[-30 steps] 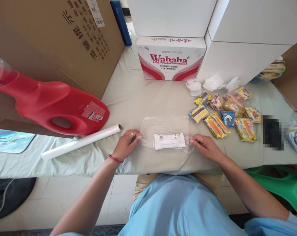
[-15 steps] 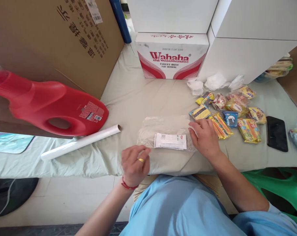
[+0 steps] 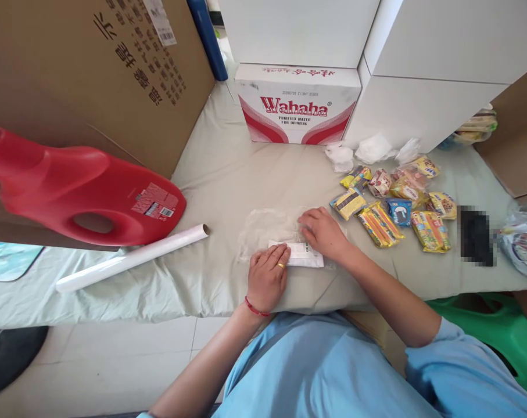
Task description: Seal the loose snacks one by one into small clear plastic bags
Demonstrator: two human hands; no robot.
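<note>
A clear plastic bag [image 3: 258, 223] lies flat on the cloth-covered table, with a white packet [image 3: 311, 257] on or inside it; which one I cannot tell. My left hand [image 3: 268, 276], with a ring and a red bracelet, rests on the packet's left end, fingers laid out flat. At the bag's right side, my right hand [image 3: 323, 232] touches the plastic just above the packet's right end, its fingers bent and thumb beneath them. Whether it pinches the film is unclear.
Colourful snack packets [image 3: 380, 223] and crumpled white plastic [image 3: 373, 148] lie to the right, near a dark blurred object [image 3: 476, 235]. To the left are a white roll [image 3: 135, 258], a red bottle [image 3: 84, 191] and a cardboard box [image 3: 93, 75]. A Wahaba-style water carton [image 3: 298, 110] stands behind.
My left hand has moved right and up onto the packet. My right hand has moved left across the bag towards the packet. The view has shifted slightly.
</note>
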